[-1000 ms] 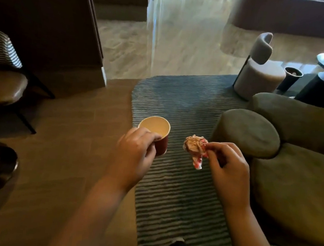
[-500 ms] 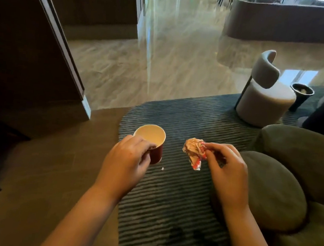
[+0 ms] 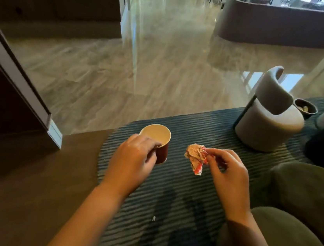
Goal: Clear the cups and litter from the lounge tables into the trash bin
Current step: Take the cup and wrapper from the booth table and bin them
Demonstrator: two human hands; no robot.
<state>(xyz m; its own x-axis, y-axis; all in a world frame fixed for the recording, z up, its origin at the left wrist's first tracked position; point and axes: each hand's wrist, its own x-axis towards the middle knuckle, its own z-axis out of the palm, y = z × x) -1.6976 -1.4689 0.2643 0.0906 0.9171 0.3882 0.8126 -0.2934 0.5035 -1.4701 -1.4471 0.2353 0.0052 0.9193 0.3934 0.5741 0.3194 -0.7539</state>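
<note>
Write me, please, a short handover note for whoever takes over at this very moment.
Left hand: grips the red paper cup at its rim, cup upright.
Right hand: pinches the crumpled wrapper with its fingers.
Both things are held in the air over the striped rug.
The dark bin stands ahead to the right, behind the grey chair, with something pale already inside.
Done: cup and wrapper picked up.
Left: carry both to the bin and drop them in. A small white scrap lies on the rug and may be litter too.
</note>
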